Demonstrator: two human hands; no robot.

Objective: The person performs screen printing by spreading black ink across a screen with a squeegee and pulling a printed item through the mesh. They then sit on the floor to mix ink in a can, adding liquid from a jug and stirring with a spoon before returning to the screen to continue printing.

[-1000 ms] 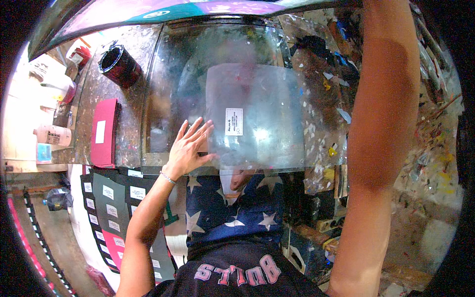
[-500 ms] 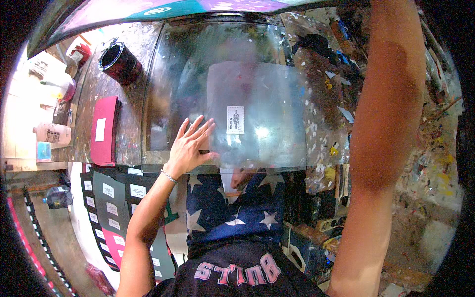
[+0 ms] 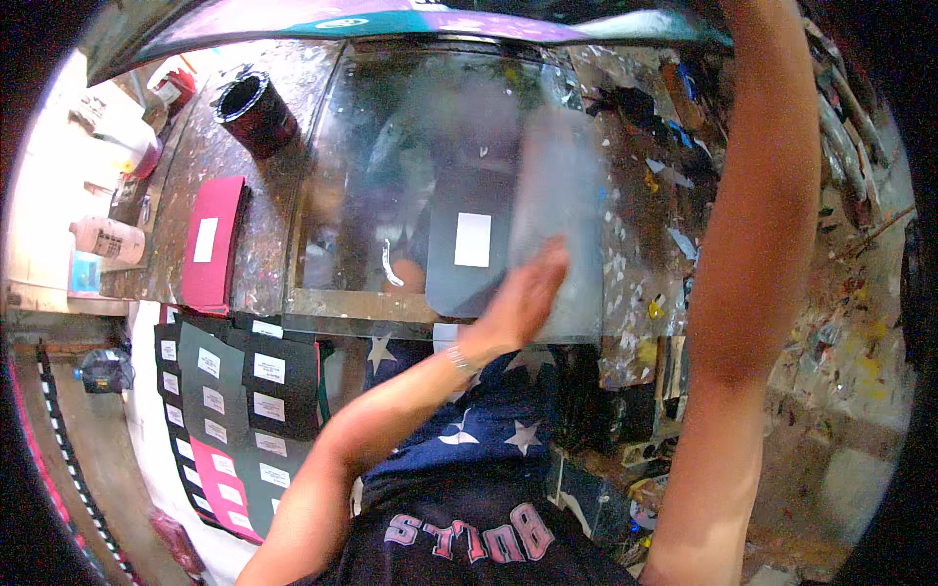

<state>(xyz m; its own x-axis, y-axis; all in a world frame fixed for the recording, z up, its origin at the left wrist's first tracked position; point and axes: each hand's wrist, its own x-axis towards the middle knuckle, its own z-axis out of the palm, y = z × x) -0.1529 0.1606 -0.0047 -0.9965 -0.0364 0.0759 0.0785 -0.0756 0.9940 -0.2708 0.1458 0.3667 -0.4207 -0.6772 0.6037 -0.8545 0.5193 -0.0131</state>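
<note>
My left hand (image 3: 532, 293) is turned on edge over the right part of the glass-like work surface (image 3: 342, 254), its fingers stretched out and somewhat blurred. It touches a clear plastic sheet (image 3: 557, 186), which is folded over toward the right and smeared by motion. To the left of that sheet, a dark grey card (image 3: 457, 283) with a blank white rectangle (image 3: 473, 239) lies uncovered. My right arm (image 3: 752, 254) reaches up past the top edge toward a raised frame (image 3: 440, 24); its hand is out of sight.
A maroon stack of cards (image 3: 207, 273) and a dark ink-stained can (image 3: 256, 115) stand on the table at left. Below them hang or lie several grey, black and pink cards (image 3: 230, 381) with white labels. Paint-spattered clutter (image 3: 640, 225) covers the right side.
My left hand has swept right, turning the clear sheet over to that side. The grey card beneath now shows its blank white rectangle. My right arm stays raised.
</note>
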